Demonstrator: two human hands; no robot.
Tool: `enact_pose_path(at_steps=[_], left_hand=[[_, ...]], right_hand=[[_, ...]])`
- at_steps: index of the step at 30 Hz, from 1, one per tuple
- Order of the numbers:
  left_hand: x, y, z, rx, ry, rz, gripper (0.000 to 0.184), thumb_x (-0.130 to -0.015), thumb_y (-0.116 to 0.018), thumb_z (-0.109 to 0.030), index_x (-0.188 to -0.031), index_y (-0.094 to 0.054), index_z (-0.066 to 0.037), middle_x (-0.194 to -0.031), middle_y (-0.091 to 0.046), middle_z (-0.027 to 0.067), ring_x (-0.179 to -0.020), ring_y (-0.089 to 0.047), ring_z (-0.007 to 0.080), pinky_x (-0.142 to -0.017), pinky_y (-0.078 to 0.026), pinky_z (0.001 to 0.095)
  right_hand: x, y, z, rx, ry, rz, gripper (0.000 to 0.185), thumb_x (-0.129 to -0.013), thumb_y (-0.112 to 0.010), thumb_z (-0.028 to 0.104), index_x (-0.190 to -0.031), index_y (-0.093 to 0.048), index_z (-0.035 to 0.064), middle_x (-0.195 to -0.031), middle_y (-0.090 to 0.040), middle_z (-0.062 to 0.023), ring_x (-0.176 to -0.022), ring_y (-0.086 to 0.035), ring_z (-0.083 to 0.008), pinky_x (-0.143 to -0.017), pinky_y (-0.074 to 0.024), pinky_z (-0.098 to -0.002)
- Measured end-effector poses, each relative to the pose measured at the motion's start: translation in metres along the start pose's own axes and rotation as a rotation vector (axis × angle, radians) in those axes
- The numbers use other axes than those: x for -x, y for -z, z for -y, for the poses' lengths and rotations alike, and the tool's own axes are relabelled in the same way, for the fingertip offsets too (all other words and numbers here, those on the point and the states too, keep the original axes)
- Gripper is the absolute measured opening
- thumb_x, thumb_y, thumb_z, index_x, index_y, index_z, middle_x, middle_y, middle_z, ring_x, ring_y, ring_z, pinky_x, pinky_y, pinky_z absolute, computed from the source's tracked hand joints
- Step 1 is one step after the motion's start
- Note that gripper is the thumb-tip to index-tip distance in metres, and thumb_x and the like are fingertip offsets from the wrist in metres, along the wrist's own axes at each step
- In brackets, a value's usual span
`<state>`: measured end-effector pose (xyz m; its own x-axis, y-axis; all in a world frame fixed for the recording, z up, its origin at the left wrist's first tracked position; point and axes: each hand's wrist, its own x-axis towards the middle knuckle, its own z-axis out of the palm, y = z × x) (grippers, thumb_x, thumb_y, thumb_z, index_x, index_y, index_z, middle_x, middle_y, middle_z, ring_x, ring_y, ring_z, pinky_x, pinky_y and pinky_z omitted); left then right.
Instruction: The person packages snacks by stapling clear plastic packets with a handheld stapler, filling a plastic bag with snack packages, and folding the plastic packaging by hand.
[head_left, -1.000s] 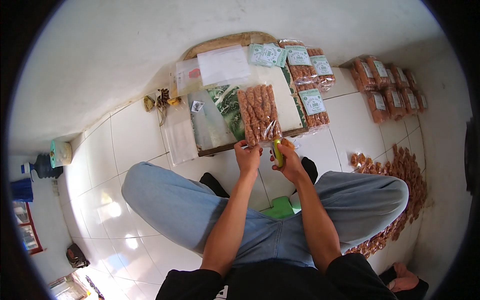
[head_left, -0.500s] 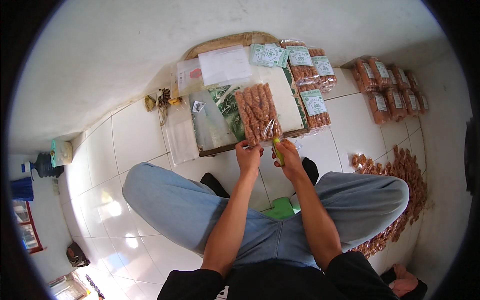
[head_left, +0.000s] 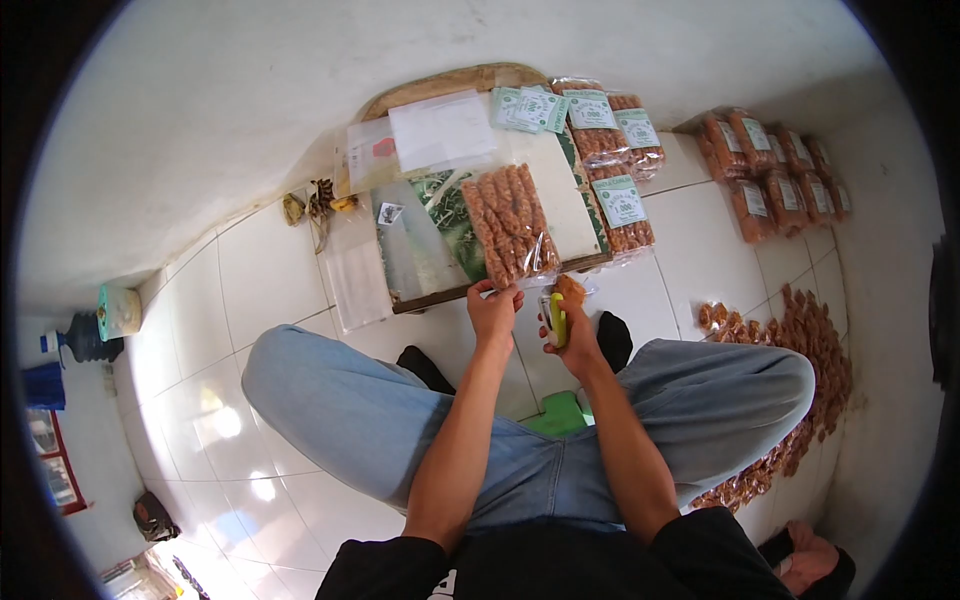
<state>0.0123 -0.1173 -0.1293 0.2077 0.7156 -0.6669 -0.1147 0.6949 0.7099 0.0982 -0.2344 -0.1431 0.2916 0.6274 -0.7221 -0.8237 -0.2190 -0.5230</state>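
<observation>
Denim trousers [head_left: 345, 410]: on the person's bent legs, knees spread wide apart.
Green object [head_left: 562, 413]: on the floor between the legs, partly hidden.
Loose brown packets [head_left: 815, 350]: heaped on the white tiled floor [head_left: 675, 235] beside and beyond the right knee.
Right hand [head_left: 572, 340]: closed around a yellow-green stapler [head_left: 558, 318], just off the near edge of the low surface [head_left: 572, 215].
Stapler position: its upper end close to the near end of a clear bag [head_left: 510, 222]; whether the two touch cannot be told.
Left hand [head_left: 494, 312]: fingers gripping the bag's near end, at the surface's near edge.
Clear bag contents: rows of knobbly brown sticks; the bag reaches from the near edge toward the middle of the surface.
Plastic sleeves [head_left: 355, 265]: along the left edge, overhanging it.
Labelled bags [head_left: 622, 205]: in stacks along the right edge, up to the far right corner.
White sheets [head_left: 440, 132]: toward the far left corner.
Green-and-white labels [head_left: 530, 110]: overlapping, near the far right corner.
Stacked packs [head_left: 770, 180]: well apart from the surface, on the floor by the right-hand wall [head_left: 875, 190].
</observation>
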Motion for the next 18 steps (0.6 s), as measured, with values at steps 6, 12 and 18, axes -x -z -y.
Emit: enact_pose_path(at_steps=[6,12,18], left_hand=[[0.002,-0.001,-0.001,-0.009,-0.01,-0.013,0.039,-0.081,-0.067,0.001,-0.11,-0.041,-0.002,-0.091,-0.062,0.0135,-0.076,-0.063,0.0202,-0.066,-0.052,0.0286],[0.004,-0.002,-0.001,-0.08,-0.042,-0.041,0.039,-0.078,-0.069,0.0,-0.108,-0.044,-0.002,-0.083,-0.062,0.0105,-0.07,-0.057,0.0157,-0.061,-0.046,0.0271],[0.002,-0.002,-0.003,-0.101,-0.042,-0.046,0.04,-0.077,-0.07,0.0,-0.109,-0.046,0.0,-0.082,-0.062,0.0104,-0.069,-0.057,0.0151,-0.059,-0.045,0.0271]], right_hand=[[0.002,-0.023,-0.002,0.077,0.047,0.05,0.03,-0.09,-0.052,0.035,-0.105,-0.056,0.0097,-0.092,-0.059,-0.0038,-0.076,-0.057,-0.0154,-0.055,-0.0446,-0.0314],[-0.006,-0.029,0.005,0.204,0.109,0.038,0.028,-0.091,-0.053,0.034,-0.103,-0.059,0.0091,-0.091,-0.059,-0.0023,-0.077,-0.057,-0.0144,-0.054,-0.0445,-0.0306],[-0.01,-0.036,0.008,0.236,0.127,0.052,0.029,-0.089,-0.056,0.034,-0.101,-0.06,0.0083,-0.089,-0.058,-0.0017,-0.078,-0.056,-0.0135,-0.054,-0.0434,-0.0294]])
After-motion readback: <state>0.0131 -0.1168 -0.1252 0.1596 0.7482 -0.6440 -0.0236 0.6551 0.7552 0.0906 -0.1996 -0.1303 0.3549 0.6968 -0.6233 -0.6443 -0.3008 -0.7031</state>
